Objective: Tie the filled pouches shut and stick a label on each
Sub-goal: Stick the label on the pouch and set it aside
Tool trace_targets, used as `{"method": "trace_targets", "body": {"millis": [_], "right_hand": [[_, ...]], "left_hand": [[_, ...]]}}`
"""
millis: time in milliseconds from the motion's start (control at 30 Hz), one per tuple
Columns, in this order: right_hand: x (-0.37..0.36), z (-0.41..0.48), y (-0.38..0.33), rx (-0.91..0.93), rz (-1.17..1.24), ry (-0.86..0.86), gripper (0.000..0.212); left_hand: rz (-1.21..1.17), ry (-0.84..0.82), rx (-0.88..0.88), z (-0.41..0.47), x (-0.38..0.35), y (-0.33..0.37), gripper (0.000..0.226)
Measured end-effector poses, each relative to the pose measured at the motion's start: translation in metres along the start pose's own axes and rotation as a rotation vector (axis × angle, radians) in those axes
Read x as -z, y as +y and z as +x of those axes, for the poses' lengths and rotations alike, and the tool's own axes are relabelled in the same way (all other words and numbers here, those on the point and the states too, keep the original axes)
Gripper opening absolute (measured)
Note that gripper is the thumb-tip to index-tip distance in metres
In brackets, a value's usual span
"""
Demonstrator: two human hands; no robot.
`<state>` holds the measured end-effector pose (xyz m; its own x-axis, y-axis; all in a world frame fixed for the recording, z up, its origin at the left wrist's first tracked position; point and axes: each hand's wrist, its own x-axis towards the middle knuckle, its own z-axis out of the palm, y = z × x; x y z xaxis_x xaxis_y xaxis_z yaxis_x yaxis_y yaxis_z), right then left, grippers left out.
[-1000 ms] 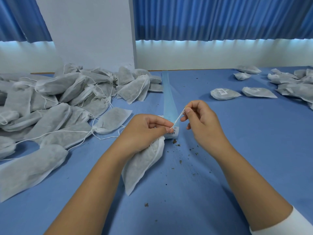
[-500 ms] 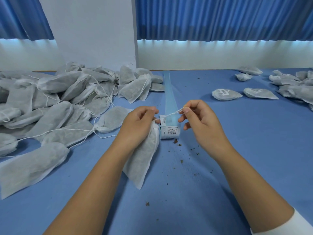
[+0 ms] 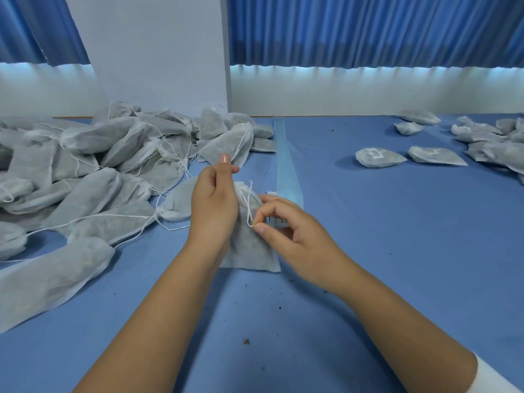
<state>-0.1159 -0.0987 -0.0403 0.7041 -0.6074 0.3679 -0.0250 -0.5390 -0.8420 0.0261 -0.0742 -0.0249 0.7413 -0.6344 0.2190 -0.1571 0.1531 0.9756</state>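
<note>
A single wide-angle camera worn on the head looks forward and down across the blue cloth-covered table point(image 3: 397, 251) toward pleated blue curtains point(image 3: 368, 29) at the far wall; the left hand point(image 3: 214, 205) and right hand point(image 3: 295, 231) meet close beneath the lens, forearms entering from the bottom edge.

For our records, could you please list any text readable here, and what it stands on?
No text is readable.
Nearest finished pouch label: print too small.
Neighbouring pouch label: blurred.
Label roll behind right hand: mostly hidden, unreadable.
</note>
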Motion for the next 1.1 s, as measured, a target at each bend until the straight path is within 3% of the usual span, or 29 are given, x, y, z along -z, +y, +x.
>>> {"method": "trace_targets", "body": {"millis": [233,367,467,667,833,967,1100], "right_hand": [[0.016,0.007,-0.003,-0.111,0.127,0.209,0.015],[0.026,0.009,-0.002,-0.183,0.27,0.273,0.011],[0.026,0.009,-0.001,-0.151,0.226,0.317,0.012],[0.019,0.004,0.0,0.074,-0.101,0.359,0.019],[0.012,0.001,0.005,0.086,-0.339,0.257,0.011],[0.016,0.002,0.005,0.058,-0.329,0.261,0.02],[0.02,0.004,0.004,0.047,-0.259,0.22,0.025]], "left_hand": [[-0.118,-0.232,0.154,-0.004,0.0,0.006,0.027],[-0.041,-0.432,0.214,-0.007,0.001,0.007,0.046],[0.03,-0.392,0.153,-0.007,0.0,0.003,0.043],[0.357,-0.263,-0.098,-0.009,-0.001,-0.004,0.049],[0.19,-0.234,-0.01,-0.006,-0.001,-0.003,0.047],[0.068,-0.301,0.118,-0.009,0.0,0.001,0.053],[0.038,-0.393,0.136,-0.009,0.003,0.002,0.051]]}}
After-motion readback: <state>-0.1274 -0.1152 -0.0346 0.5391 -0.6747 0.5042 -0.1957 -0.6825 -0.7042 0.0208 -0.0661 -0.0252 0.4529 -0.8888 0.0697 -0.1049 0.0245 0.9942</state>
